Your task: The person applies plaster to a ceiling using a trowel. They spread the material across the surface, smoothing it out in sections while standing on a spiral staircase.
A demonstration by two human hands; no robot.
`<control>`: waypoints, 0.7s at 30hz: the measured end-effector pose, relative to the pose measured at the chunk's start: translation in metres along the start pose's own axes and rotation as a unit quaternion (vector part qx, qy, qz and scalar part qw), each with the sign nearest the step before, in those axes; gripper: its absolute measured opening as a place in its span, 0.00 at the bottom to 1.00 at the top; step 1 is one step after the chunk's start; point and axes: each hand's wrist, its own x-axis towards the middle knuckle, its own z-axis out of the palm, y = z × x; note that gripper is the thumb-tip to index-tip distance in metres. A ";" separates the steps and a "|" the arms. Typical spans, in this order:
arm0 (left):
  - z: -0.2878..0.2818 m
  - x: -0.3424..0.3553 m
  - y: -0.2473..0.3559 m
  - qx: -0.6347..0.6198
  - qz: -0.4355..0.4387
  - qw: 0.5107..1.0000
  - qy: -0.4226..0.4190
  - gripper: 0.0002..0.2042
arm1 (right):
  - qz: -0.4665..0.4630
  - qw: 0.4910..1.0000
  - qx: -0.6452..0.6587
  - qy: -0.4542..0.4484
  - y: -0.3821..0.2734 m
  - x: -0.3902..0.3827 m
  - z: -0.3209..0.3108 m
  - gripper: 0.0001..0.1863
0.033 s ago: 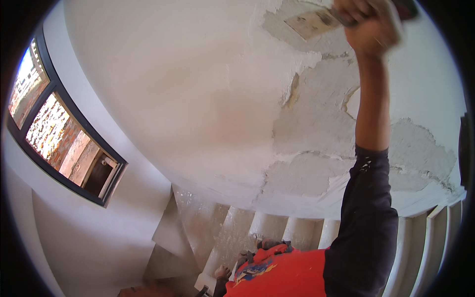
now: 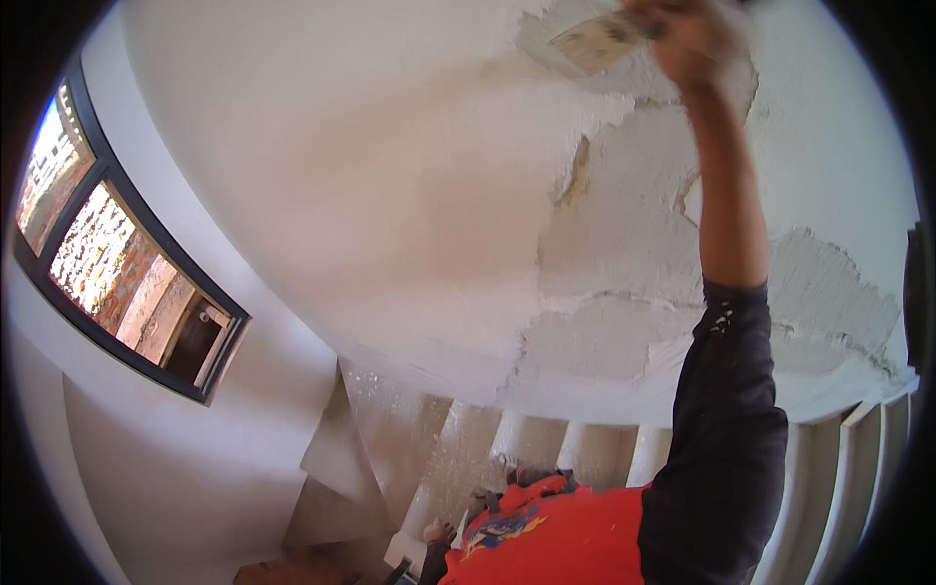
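Note:
At the top of the view my right hand (image 2: pixel 692 44) is closed round the handle of a putty knife (image 2: pixel 597 44). Its wide, stained blade lies over a rough grey patch of the wall (image 2: pixel 419 175), where the white coat has come away. Blur softens the hand, and the upper picture edge cuts part of it off. Low down beside my red shirt, my left hand (image 2: pixel 439 531) hangs over the stairs. It shows small and partly shaded, so how its fingers are set is unclear. A dark object (image 2: pixel 398 572) is near it, only partly visible.
Stairs (image 2: pixel 595 448) run below the wall, speckled with white splashes, and more steps rise at the right. On the left is a dark-framed window (image 2: pixel 146 283) with brickwork beyond. Grey bare patches (image 2: pixel 624 234) with ragged, cracked edges spread over the wall.
My right hand and the putty knife have shifted a little to the left and up across the wall. My left hand stays in about the same place.

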 end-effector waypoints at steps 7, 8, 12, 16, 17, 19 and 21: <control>-0.005 -0.004 -0.012 -0.008 -0.004 1.000 -0.003 0.20 | -0.011 0.994 0.101 -0.045 -0.018 0.004 0.024 0.09; 0.005 0.007 -0.002 -0.002 0.002 1.000 -0.016 0.20 | 0.010 0.984 0.170 -0.061 -0.018 0.018 0.020 0.11; -0.010 -0.006 -0.011 -0.005 -0.003 1.000 0.001 0.20 | 0.087 0.989 -0.114 -0.028 0.035 -0.009 0.031 0.13; -0.004 0.005 -0.004 -0.014 0.006 1.000 -0.005 0.20 | -0.097 0.993 0.067 0.029 -0.008 0.006 0.026 0.08; -0.002 0.011 0.003 -0.011 0.009 1.000 -0.008 0.20 | -0.050 0.962 0.266 -0.025 0.012 0.016 0.023 0.09; -0.006 0.011 -0.001 -0.011 0.003 1.000 -0.006 0.20 | -0.072 0.994 0.086 -0.013 0.022 0.014 0.021 0.08; -0.015 0.008 -0.005 -0.009 0.000 1.000 0.002 0.20 | -0.066 0.998 -0.013 -0.003 0.023 0.008 0.026 0.08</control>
